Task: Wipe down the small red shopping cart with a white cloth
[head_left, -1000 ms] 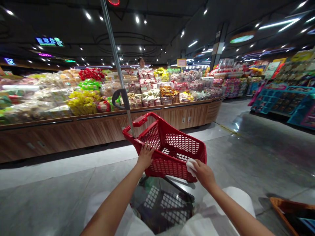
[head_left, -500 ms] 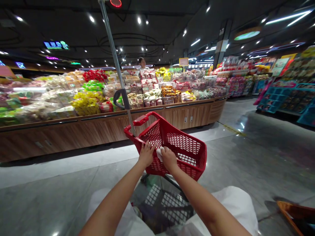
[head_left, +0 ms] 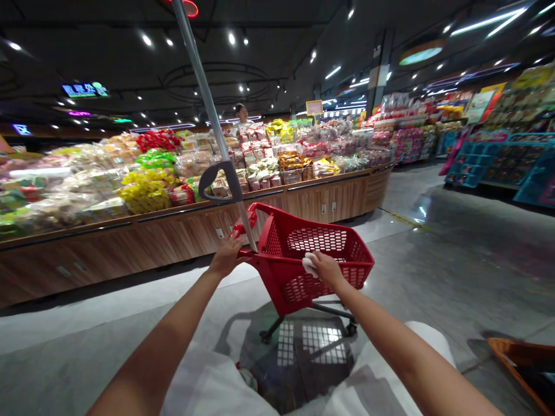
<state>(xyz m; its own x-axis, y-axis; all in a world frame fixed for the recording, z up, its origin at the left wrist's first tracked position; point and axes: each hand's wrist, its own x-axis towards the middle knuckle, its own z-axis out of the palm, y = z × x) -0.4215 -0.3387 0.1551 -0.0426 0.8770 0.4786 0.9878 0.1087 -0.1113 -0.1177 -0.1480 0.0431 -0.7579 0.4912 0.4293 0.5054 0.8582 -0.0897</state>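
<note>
A red plastic shopping cart [head_left: 274,286] with perforated sides stands in front of me on dark legs with wheels. My left hand [head_left: 226,255] grips the handle end of the cart, at the left. Pinched in my right hand [head_left: 328,269] is a white cloth [head_left: 309,264], pressed against the near rim of the basket. A metal pole [head_left: 197,69] rises from beside the cart's handle, and a grey loop-shaped grip [head_left: 233,182] is fixed on it. The basket's inside shows only in part.
Behind the cart runs a long wooden display counter [head_left: 182,228] heaped with packaged snacks. A person [head_left: 241,114] is beyond it. Blue racks [head_left: 466,162] stand at right, and an orange-edged container [head_left: 515,370] sits at lower right on the grey floor.
My left hand has moved left from the near rim to the handle. The right hand with the cloth has slid right along the rim. The cart has turned and shifted rightward.
</note>
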